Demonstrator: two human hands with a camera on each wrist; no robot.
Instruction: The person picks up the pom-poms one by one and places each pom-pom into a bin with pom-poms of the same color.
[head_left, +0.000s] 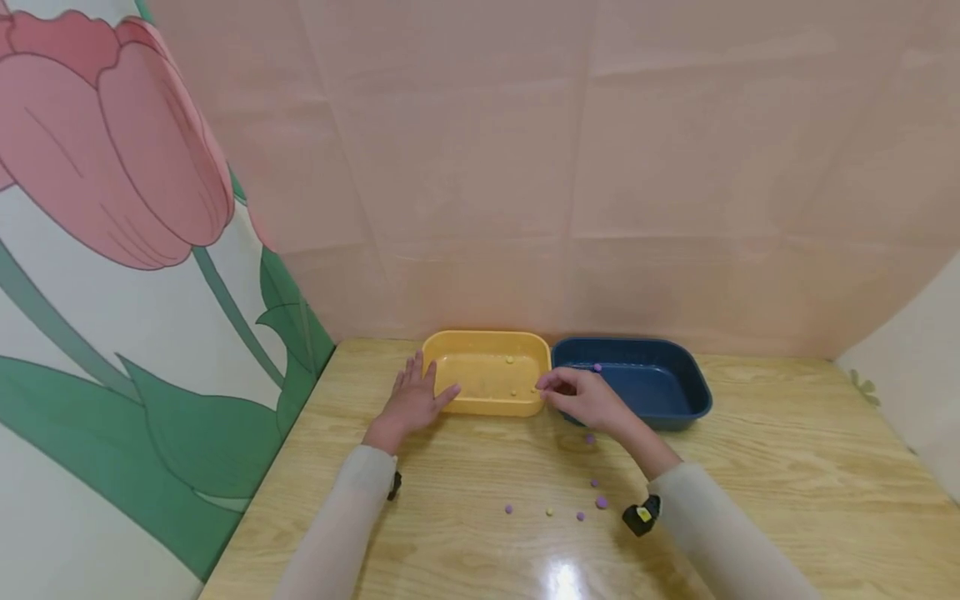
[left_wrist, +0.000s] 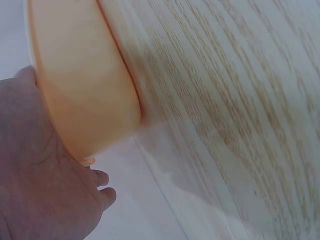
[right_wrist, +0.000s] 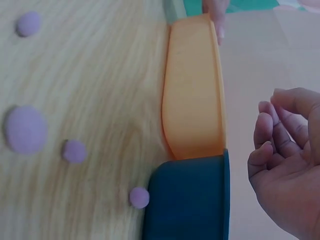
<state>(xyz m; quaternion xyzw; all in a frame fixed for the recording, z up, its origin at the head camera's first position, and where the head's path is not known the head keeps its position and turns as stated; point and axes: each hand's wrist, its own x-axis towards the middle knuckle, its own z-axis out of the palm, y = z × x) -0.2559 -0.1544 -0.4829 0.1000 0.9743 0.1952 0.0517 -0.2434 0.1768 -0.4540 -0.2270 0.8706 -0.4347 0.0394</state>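
My left hand (head_left: 412, 400) rests at the left end of the yellow tray (head_left: 483, 407), fingers spread and thumb over its near rim; the left wrist view shows the hand (left_wrist: 45, 165) against the tray's end. Above the tray's right end is my right hand (head_left: 585, 398), fingers curled, thumb and index tips together. In the right wrist view no object shows between the tips of that hand (right_wrist: 290, 150). A small yellow ball (head_left: 533, 390) appears just by those fingertips. Other yellow balls (head_left: 510, 360) lie in the tray.
A dark blue tray (head_left: 693, 396) stands against the yellow tray's right side, with a purple ball (head_left: 597, 367) at its far left. Several purple balls (head_left: 602, 502) and a yellow ball (head_left: 550, 512) are scattered on the wooden table (head_left: 450, 542). A pink-covered wall (head_left: 480, 167) rises behind.
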